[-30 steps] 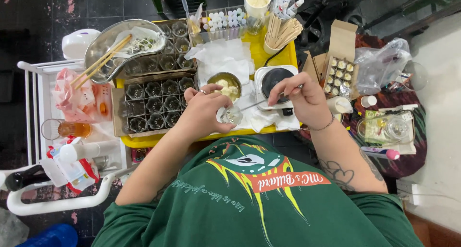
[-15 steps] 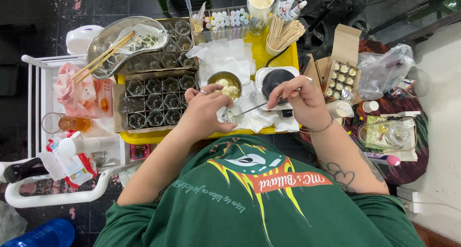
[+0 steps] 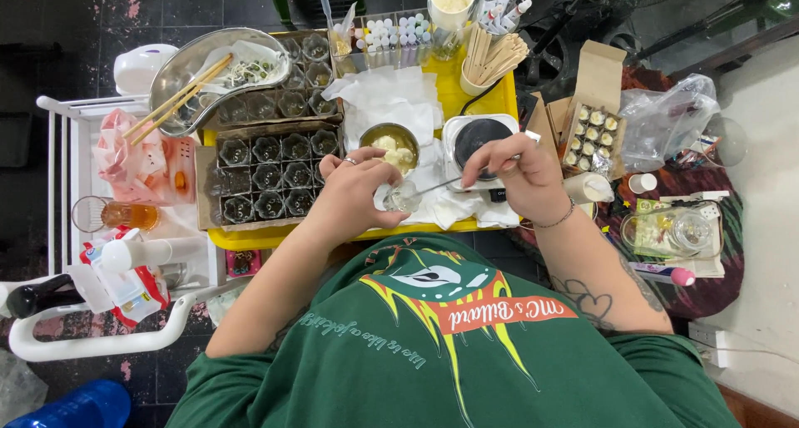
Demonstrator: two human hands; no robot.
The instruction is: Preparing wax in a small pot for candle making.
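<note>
Small clear glass jar (image 3: 405, 197) sits low over yellow tray (image 3: 250, 243), tilted, at tray's front centre. Left hand (image 3: 354, 193) wraps around it, fingers curled tight on glass. Right hand (image 3: 520, 174) pinches thin metal tool (image 3: 441, 183), tip reaching into jar mouth. Just behind jar: metal bowl (image 3: 391, 145) with pale lumps, on white tissue. Left of hand: brown cardboard box (image 3: 265, 178) of empty dark glass jars. Right, off tray: open brown carton (image 3: 588, 124) of small filled pots. Far left: red-and-white pack (image 3: 125, 288), white bottle across it.
</note>
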